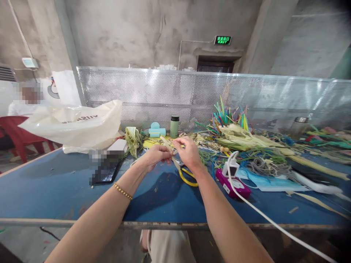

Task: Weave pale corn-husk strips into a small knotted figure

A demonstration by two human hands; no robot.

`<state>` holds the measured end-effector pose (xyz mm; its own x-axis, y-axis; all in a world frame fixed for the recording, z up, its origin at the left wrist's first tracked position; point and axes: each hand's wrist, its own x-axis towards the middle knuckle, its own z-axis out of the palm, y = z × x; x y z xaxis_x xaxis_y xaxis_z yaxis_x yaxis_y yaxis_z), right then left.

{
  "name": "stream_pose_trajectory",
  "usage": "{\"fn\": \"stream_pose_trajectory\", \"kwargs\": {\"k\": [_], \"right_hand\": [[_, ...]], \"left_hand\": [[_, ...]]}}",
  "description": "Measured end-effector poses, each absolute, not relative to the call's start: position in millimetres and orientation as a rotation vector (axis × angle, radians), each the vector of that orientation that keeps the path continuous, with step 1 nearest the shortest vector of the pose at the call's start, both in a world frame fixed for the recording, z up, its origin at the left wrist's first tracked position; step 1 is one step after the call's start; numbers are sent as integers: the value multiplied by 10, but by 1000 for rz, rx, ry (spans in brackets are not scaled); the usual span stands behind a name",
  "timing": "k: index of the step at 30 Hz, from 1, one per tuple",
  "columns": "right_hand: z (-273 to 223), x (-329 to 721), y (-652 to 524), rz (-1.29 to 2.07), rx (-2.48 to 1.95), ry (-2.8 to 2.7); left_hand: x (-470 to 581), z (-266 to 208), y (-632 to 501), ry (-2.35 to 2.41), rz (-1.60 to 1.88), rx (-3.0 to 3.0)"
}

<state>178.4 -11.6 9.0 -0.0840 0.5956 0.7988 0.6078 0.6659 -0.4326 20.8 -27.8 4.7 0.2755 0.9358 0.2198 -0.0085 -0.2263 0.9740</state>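
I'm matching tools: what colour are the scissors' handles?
Yellow; the scissors' handles show in the head view, the only one.

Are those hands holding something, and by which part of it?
The left hand pinches a pale husk strip partway along its length; the right hand is at it too, its exact grip unclear.

1. Left forearm (109, 204) and right forearm (222, 204) reach forward, converging.
2. Left hand (158, 155) curls its fingers in a pinch.
3. Right hand (187, 150) turns inward, its fingers bent, fingertips just beside the left's.
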Motion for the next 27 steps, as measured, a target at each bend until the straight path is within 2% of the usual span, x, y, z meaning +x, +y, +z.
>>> {"fn": "stream_pose_trajectory", "kwargs": {"k": [4,11,20,27], "right_hand": [[118,1835,-133,-349,-1059,-1457],[9,1621,-181,134,-1026,-1919],[-107,1493,-158,102,-1151,-1845],[-116,1499,-106,287,-1037,-1786]], "left_hand": [[189,89,-225,871,1318,1094],[154,10,-130,725,1442,979],[234,25,-212,678,1401,1027],[212,27,-198,613,1413,1037]]}}
